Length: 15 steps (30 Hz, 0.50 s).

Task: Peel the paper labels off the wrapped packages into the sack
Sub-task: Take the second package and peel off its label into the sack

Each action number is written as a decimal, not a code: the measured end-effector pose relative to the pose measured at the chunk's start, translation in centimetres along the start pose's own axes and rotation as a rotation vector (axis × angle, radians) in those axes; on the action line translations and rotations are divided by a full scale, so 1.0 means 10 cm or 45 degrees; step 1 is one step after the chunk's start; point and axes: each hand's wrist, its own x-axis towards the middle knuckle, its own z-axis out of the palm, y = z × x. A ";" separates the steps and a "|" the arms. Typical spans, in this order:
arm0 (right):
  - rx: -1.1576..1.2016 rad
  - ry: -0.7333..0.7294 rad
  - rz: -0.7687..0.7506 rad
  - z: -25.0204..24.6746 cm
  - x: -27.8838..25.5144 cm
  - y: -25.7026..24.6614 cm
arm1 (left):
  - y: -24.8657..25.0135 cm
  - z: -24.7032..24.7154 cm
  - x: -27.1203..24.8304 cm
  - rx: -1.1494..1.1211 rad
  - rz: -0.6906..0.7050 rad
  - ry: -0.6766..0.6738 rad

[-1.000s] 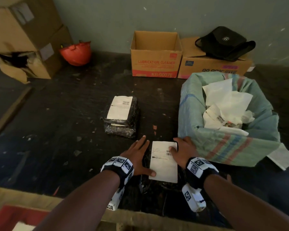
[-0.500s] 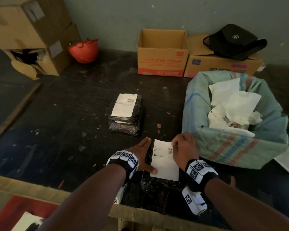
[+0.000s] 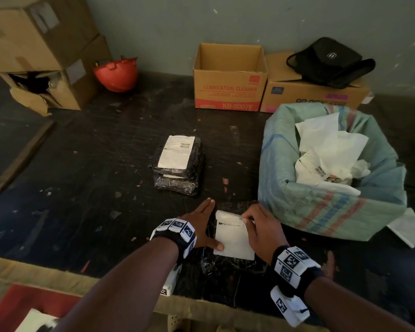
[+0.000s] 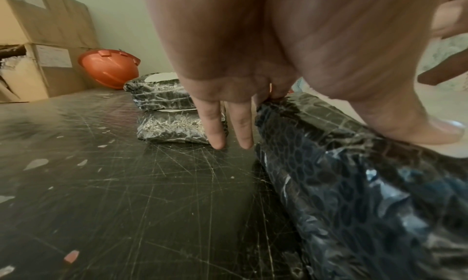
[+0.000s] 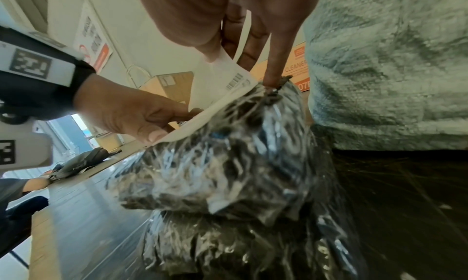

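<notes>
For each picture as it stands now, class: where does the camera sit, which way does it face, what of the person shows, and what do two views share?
Head: high, looking forward and down; left hand, right hand, near package, sack.
Left wrist: low along the fingers, facing the stacked packages and helmet.
Right wrist: under the palm, watching fingers pinch the label.
Shared: the near package shows in all three views.
</notes>
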 end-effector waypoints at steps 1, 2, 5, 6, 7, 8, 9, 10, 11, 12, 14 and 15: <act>0.012 -0.011 -0.013 0.00 -0.02 -0.01 | -0.01 0.00 0.00 0.003 0.000 -0.004; 0.023 -0.019 -0.021 -0.01 -0.04 -0.01 | -0.01 0.00 0.00 0.005 -0.001 -0.010; 0.041 -0.023 -0.004 -0.03 -0.11 0.00 | 0.02 0.01 -0.02 0.005 0.009 -0.008; 0.044 -0.020 0.003 -0.03 -0.12 0.00 | 0.02 0.01 -0.03 0.008 0.011 -0.006; 0.045 -0.019 0.014 -0.04 -0.12 0.00 | 0.03 0.00 -0.04 0.010 0.011 -0.009; 0.044 -0.017 0.029 -0.04 -0.11 0.00 | 0.02 0.00 -0.05 0.016 0.016 -0.015; 0.039 -0.017 0.052 -0.05 -0.10 0.01 | 0.01 0.01 -0.06 0.030 0.029 -0.024; 0.036 -0.017 0.084 -0.06 -0.09 0.02 | -0.02 0.01 -0.09 0.064 0.054 -0.037; 0.039 -0.024 0.123 -0.08 -0.08 0.02 | -0.04 0.01 -0.11 0.120 0.085 -0.050; 0.049 -0.040 0.154 -0.08 -0.07 0.01 | -0.07 0.02 -0.14 0.188 0.113 -0.054; 0.060 -0.109 0.215 -0.07 -0.06 0.00 | -0.09 0.04 -0.18 0.327 0.145 -0.025; 0.047 -0.144 0.234 -0.05 -0.04 0.00 | -0.08 0.04 -0.18 0.377 0.155 -0.004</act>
